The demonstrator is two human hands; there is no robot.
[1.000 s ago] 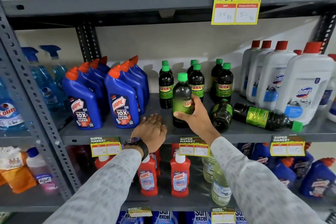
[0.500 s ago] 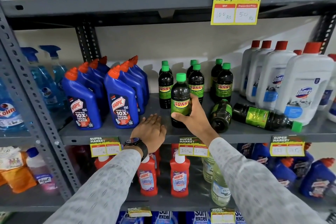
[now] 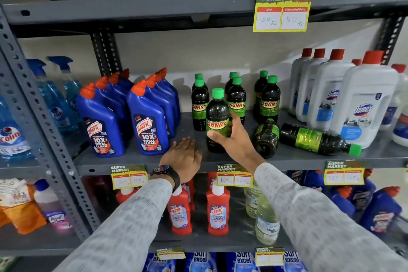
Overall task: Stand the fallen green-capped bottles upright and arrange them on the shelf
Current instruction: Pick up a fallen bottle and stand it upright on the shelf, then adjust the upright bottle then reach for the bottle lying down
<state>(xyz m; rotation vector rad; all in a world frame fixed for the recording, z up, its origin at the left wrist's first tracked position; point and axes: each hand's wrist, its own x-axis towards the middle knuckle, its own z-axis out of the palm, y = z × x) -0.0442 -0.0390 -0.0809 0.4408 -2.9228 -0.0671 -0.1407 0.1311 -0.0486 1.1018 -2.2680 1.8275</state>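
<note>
My right hand point(image 3: 231, 137) grips a dark green-capped Sunny bottle point(image 3: 217, 117) that stands upright near the front of the grey shelf point(image 3: 287, 159), its label facing me. Behind it stand several more upright green-capped bottles point(image 3: 270, 99). Two bottles lie fallen to the right: one point(image 3: 266, 137) points its base at me, the other point(image 3: 318, 139) lies sideways with its green cap to the right. My left hand point(image 3: 183, 157) rests flat on the shelf's front edge, fingers apart, holding nothing.
Blue Harpic bottles point(image 3: 148, 126) stand left of the green-capped group; large white Domex jugs point(image 3: 362, 104) stand right. Price tags point(image 3: 234, 175) hang on the shelf edge. A slotted upright post point(image 3: 44, 130) runs down the left. Red bottles point(image 3: 217, 212) fill the shelf below.
My right hand has turned the held bottle so its Sunny label faces front, and the bottle now stands straight on the shelf. My left hand has stayed put.
</note>
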